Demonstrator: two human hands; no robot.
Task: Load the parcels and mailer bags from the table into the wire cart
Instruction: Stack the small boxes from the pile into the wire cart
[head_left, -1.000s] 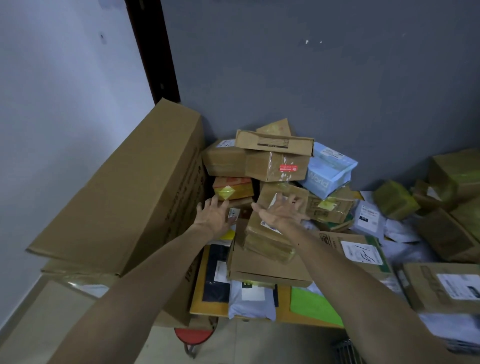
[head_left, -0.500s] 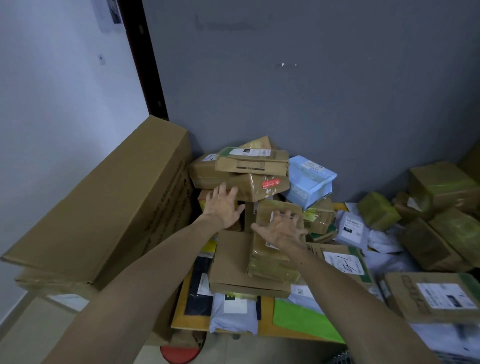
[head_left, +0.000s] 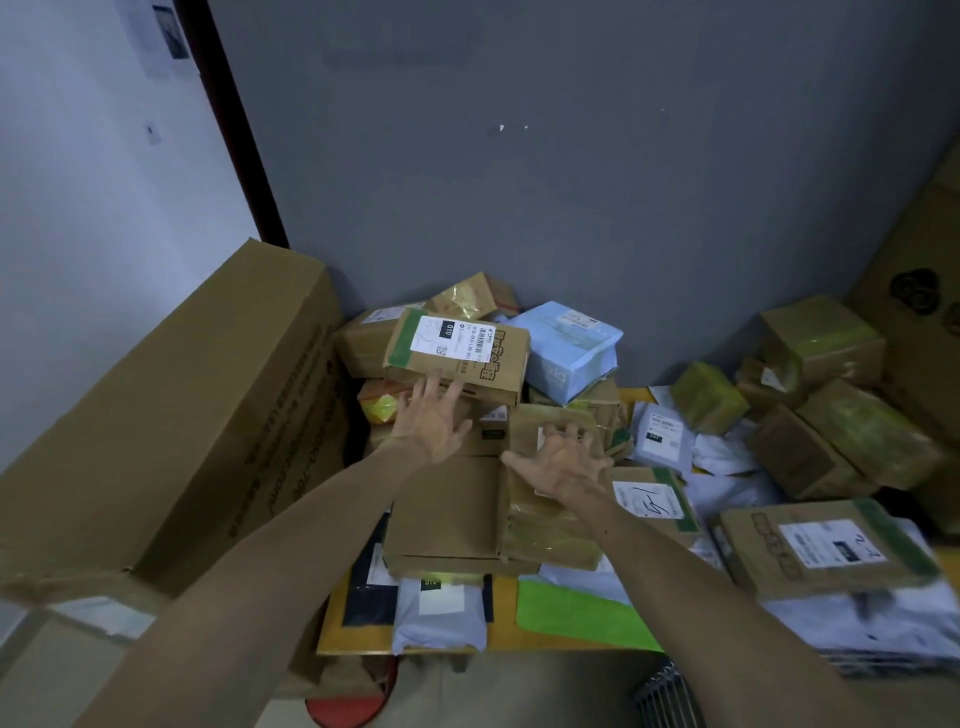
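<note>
View from above of a heap of parcels in the centre of the frame, piled on a yellow-topped table against a grey wall.

The left hand, centre frame, is open with fingers spread and straight. Its fingertips touch the lower front edge of the labelled box, a brown cardboard parcel with a white shipping label and a strip of green tape, lying tilted on top of the heap.

The right hand, just right of centre, is also open with fingers splayed, holding nothing. It lies on the taped box, a brown parcel wrapped in shiny clear tape, which sits on a flat brown box.

A light blue parcel rests just right of the labelled box. At the table's near edge lie a grey mailer bag and a bright green mailer. More brown and greenish taped parcels fill the right side.

A long carton leans along the left of the frame. A corner of the wire cart shows at the bottom edge, right of centre.
</note>
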